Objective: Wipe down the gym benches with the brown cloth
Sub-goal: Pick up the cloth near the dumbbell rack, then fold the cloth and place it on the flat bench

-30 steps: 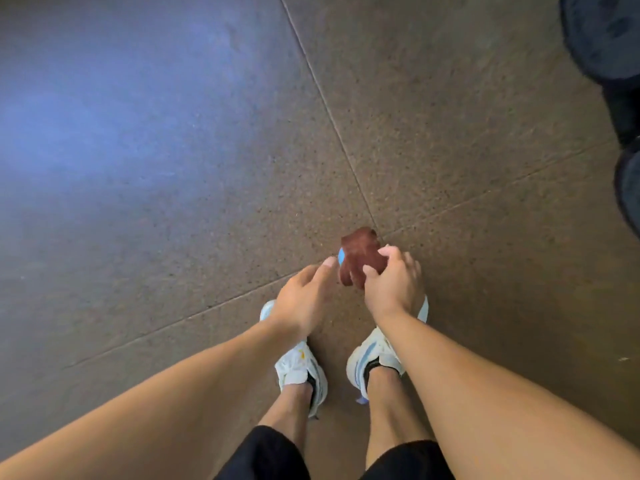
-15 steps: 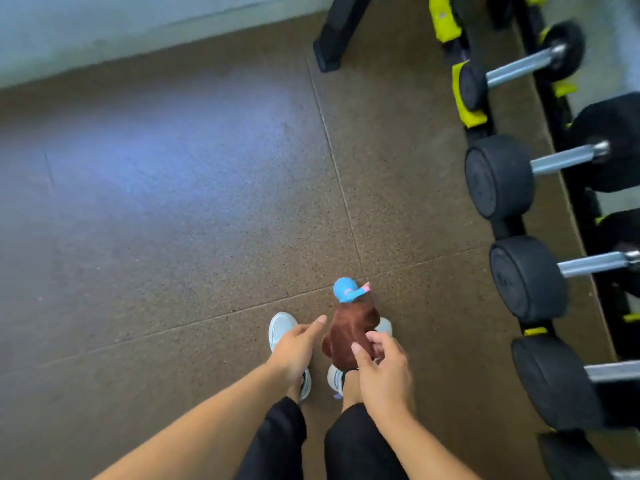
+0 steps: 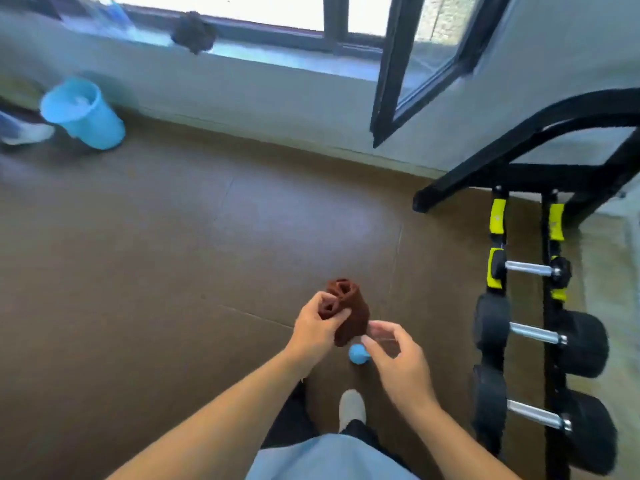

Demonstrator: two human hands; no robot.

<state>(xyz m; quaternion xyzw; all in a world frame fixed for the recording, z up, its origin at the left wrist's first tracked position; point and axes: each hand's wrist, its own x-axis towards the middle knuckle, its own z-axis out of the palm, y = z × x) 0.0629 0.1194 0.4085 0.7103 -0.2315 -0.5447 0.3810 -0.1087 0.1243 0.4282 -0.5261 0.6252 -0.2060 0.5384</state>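
Near the lower middle of the frame, the left hand (image 3: 317, 332), closed around the upper part of the brown cloth (image 3: 348, 311), thumb and fingers pinching the rolled folds. The cloth bunched and hanging downward, its lower end just beside the right hand (image 3: 398, 362). The right hand half open, fingers curved and spread, thumb and forefinger close to a small light-blue round thing (image 3: 358, 354), maybe a cap of a bottle; cannot tell if really gripped or only touched, because of blur. Something transparent seems between the right fingers, not clear enough to name.

Below the hands, bare forearms coming from the bottom edge, a light-blue shirt (image 3: 329, 459) at the bottom middle, dark trousers and one pale shoe (image 3: 351, 408) on the brown floor (image 3: 156, 271).

On the right side of the frame, a black rack (image 3: 550, 341) with yellow marks, carrying dumbbells (image 3: 536, 336) with black heads and metal handles, one above the other. At the upper right, a black curved frame standing on the floor near the wall.

In the upper left, a light-blue bucket (image 3: 83, 114) on the floor against the wall, tilted in the wide-angle view. Along the top, a window sill (image 3: 277, 60) with a dark crumpled cloth (image 3: 194, 32) lying on it, and an open window leaf (image 3: 415, 74) with black frame in the upper middle-right.

No bench visible in this view; the brown cloth in the air, held above the floor, well apart from the rack.
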